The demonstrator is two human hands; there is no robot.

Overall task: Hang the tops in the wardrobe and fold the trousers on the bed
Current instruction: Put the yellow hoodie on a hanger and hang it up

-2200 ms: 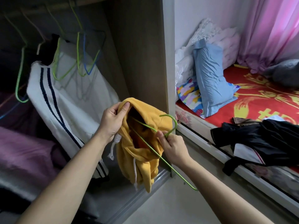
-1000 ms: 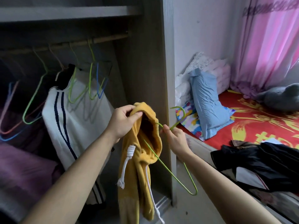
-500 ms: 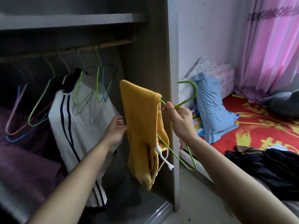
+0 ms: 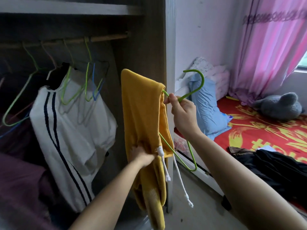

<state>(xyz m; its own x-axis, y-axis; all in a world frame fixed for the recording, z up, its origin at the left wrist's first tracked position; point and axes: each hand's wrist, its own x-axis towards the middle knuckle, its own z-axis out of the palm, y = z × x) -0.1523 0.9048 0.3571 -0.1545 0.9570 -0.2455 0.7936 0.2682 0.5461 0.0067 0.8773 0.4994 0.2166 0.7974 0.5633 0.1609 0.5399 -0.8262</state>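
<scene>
The soft mustard-yellow hooded top (image 4: 142,113) hangs limp on a green wire hanger (image 4: 191,94), below and right of the wooden wardrobe rail (image 4: 106,37). Fingers of the right hand (image 4: 182,112) pinch the hanger's neck; those of the left hand (image 4: 141,156) clench its fabric. Light, floppy, probably slippery: hold at the shoulders.

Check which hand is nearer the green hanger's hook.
Right. The right hand pinches the neck of the green hanger just below the hook. The left hand is well below it and further left, gripping the yellow hoodie.
</scene>
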